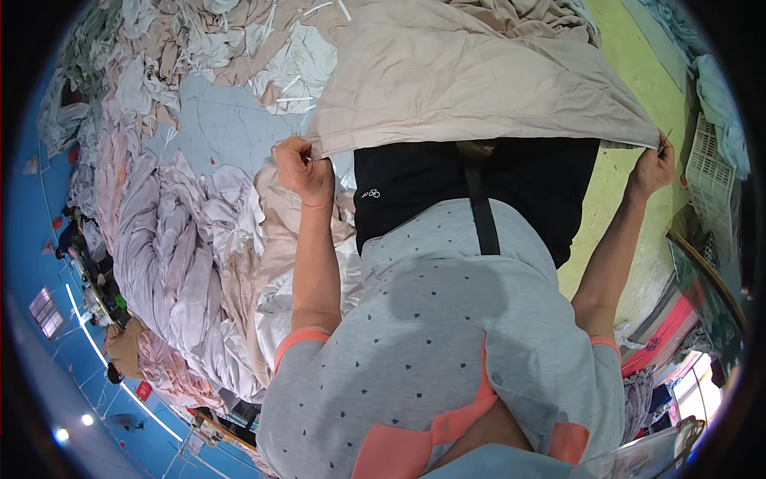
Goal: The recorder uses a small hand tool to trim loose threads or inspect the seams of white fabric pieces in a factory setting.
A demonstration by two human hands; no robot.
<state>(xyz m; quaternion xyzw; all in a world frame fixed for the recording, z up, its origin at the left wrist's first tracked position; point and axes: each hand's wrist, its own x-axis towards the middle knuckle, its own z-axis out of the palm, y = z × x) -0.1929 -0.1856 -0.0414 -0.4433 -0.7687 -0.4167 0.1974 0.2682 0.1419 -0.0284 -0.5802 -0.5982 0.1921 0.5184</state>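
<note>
A wide piece of beige cloth stretches across in front of my thighs, its near edge pulled nearly straight between my hands. My left hand is closed on the cloth's near left corner, fingers curled in a fist. At the near right corner, my right hand pinches the same edge between thumb and fingers. The far part of the cloth lies spread out and runs into a crumpled beige heap. Both arms are held apart, to either side of my body.
Heaps of pale lilac and white fabric lie along my left. Beige and white scraps cover the grey floor at the far left. On the right are a yellow-green surface, a white plastic crate and a dark-edged panel.
</note>
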